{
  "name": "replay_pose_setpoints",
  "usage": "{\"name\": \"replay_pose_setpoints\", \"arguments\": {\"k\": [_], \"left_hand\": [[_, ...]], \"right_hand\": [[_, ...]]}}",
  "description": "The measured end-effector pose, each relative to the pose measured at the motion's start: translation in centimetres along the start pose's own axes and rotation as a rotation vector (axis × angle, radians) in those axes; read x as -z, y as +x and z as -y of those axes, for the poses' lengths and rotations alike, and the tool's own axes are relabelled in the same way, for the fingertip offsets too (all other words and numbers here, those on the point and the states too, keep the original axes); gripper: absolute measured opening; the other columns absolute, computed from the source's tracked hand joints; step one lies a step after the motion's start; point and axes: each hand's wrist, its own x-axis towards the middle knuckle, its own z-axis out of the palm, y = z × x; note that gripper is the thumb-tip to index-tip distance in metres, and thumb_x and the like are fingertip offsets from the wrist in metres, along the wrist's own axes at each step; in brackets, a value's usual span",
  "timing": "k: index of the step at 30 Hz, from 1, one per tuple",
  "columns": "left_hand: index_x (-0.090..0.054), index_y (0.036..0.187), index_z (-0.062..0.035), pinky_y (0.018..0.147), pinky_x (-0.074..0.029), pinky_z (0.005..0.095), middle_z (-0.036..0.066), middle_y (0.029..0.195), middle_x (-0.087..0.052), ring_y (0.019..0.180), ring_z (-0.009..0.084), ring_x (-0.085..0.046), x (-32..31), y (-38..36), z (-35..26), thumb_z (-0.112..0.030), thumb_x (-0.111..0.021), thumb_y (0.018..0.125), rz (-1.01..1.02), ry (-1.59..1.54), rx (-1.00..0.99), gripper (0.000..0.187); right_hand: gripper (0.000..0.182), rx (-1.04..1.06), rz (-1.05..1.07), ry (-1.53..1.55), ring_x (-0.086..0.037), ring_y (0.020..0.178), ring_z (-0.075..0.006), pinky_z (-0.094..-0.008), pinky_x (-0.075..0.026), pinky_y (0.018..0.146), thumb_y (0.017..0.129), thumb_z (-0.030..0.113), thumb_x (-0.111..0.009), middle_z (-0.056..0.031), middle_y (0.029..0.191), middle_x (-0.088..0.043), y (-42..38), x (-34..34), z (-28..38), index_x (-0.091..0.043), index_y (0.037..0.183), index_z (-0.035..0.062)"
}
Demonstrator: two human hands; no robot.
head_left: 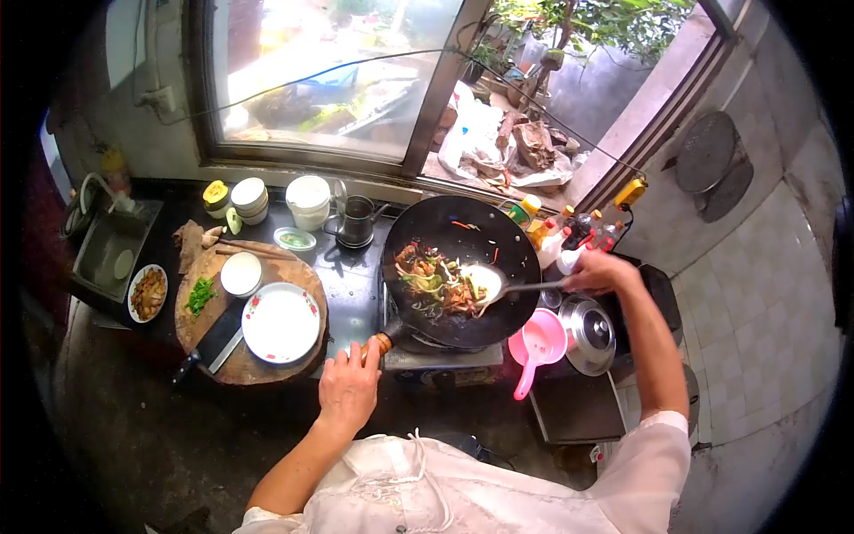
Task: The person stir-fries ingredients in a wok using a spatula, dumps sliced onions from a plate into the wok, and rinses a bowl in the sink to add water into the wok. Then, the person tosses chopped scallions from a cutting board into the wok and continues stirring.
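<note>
A black wok point(471, 329) sits on the stove, tilted slightly in view, with stir-fried food point(427, 280) of meat and sliced vegetables gathered on its left side. My left hand point(350, 387) is closed around the wooden wok handle point(383, 342) at the near left. From the right, my right hand point(600, 273) grips the long handle of a metal spatula point(483, 283). Its shiny head lies inside the wok, touching the right edge of the food.
Left of the stove, a round chopping board point(302, 369) carries a white plate point(281, 322), a bowl point(241, 273), chopped greens point(201, 295) and a cleaver point(213, 343). A pink dipper point(540, 338), metal lid point(588, 335) and sauce bottles point(551, 245) crowd the right side. Behind stands a metal jug point(357, 222).
</note>
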Motion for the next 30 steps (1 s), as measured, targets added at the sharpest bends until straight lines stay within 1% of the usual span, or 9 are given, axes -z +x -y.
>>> {"name": "replay_pose_setpoints", "arguments": {"k": [6, 10, 12, 13, 14, 17, 20, 25, 30], "left_hand": [[-0.056, 0.13, -0.0054, 0.072, -0.046, 0.037, 0.011, 0.101, -0.059, 0.087, 0.0261, -0.059, -0.1, -0.2, 0.0, -0.022, -0.075, 0.079, 0.004, 0.009, 0.0, 0.057], [-0.056, 0.13, -0.0054, 0.072, -0.046, 0.037, 0.011, 0.102, -0.06, 0.087, 0.026, -0.059, 0.0, 0.0, 0.0, -0.022, -0.075, 0.079, 0.015, 0.01, -0.003, 0.057], [-0.056, 0.13, -0.0054, 0.073, -0.046, 0.037, 0.011, 0.103, -0.06, 0.088, 0.0262, -0.059, -0.1, 0.0, 0.0, -0.022, -0.075, 0.079, 0.003, 0.003, -0.006, 0.056], [-0.056, 0.13, -0.0053, 0.073, -0.046, 0.037, 0.011, 0.103, -0.06, 0.088, 0.0262, -0.059, -0.2, 0.1, 0.0, -0.022, -0.075, 0.08, 0.0, 0.001, -0.004, 0.056], [-0.056, 0.13, -0.0052, 0.073, -0.046, 0.0369, 0.011, 0.103, -0.06, 0.088, 0.0263, -0.059, -0.2, 0.1, -0.1, -0.022, -0.075, 0.08, 0.001, 0.0, -0.003, 0.057], [-0.055, 0.131, -0.0049, 0.073, -0.047, 0.0368, 0.011, 0.103, -0.06, 0.089, 0.0262, -0.06, -0.1, -0.1, 0.0, -0.022, -0.075, 0.08, -0.001, 0.011, -0.019, 0.057], [-0.055, 0.132, -0.0047, 0.074, -0.047, 0.0366, 0.011, 0.104, -0.06, 0.089, 0.0258, -0.06, -0.2, -0.1, 0.1, -0.023, -0.075, 0.08, 0.005, 0.023, -0.017, 0.059], [-0.051, 0.135, -0.004, 0.073, -0.045, 0.0378, 0.011, 0.106, -0.058, 0.085, 0.0268, -0.057, -0.3, 0.0, 0.0, -0.019, -0.075, 0.08, 0.019, -0.013, -0.009, 0.061], [-0.051, 0.135, -0.0041, 0.073, -0.045, 0.0376, 0.011, 0.107, -0.058, 0.086, 0.0268, -0.057, -0.1, -0.2, 0.3, -0.019, -0.075, 0.081, 0.007, -0.02, -0.022, 0.061]], "right_hand": [[0.026, 0.182, 0.141, 0.797, -0.05, 0.049, -0.0066, -0.0226, -0.039, 0.043, 0.092, 0.032, -0.069, 0.0006, 0.066, -0.062, 3.3, -11.1, 1.7, -0.071, 0.093, 0.0059], [0.025, 0.115, 0.02, 0.873, -0.05, 0.052, -0.0044, -0.0213, -0.039, 0.048, 0.087, 0.02, -0.075, 0.0013, 0.07, -0.062, 0.9, -11.7, 1.4, -0.073, 0.104, 0.0029], [0.036, 0.09, -0.249, 0.604, -0.064, 0.06, -0.0171, -0.0315, -0.051, 0.056, 0.081, 0.025, -0.077, -0.0091, 0.078, -0.07, 0.4, -11.9, 0.5, -0.072, 0.109, 0.0022], [0.039, 0.198, -0.516, 0.344, -0.071, 0.078, -0.0304, -0.041, -0.056, 0.074, 0.08, 0.029, -0.077, -0.0171, 0.093, -0.073, -1.4, -11.7, 1.5, -0.072, 0.11, 0.0052], [0.038, 0.127, -0.546, 0.203, -0.068, 0.09, -0.0378, -0.047, -0.054, 0.082, 0.081, 0.029, -0.075, -0.0192, 0.1, -0.071, -2.9, -11.2, 2.9, -0.071, 0.113, 0.0102], [0.033, 0.229, -0.761, -0.037, -0.067, 0.083, -0.0385, -0.0499, -0.054, 0.072, 0.082, 0.022, -0.072, -0.0166, 0.09, -0.067, -5.2, -12.0, 4.5, -0.065, 0.113, 0.0129], [0.037, 0.095, -0.715, -0.124, -0.066, 0.08, -0.0366, -0.0491, -0.052, 0.068, 0.083, 0.023, -0.071, -0.0127, 0.087, -0.064, -9.7, -10.6, 5.9, -0.064, 0.119, 0.0154], [0.036, 0.221, -0.779, -0.267, -0.066, 0.066, -0.0325, -0.0447, -0.052, 0.057, 0.084, 0.023, -0.07, -0.0096, 0.084, -0.061, -10.3, -13.0, 7.2, -0.061, 0.119, 0.0197], [0.021, 0.078, -0.821, -0.37, -0.069, 0.069, -0.0327, -0.0448, -0.055, 0.061, 0.091, 0.016, -0.058, -0.0115, 0.086, -0.064, -7.9, -11.9, 6.0, -0.06, 0.111, 0.0128]]}}
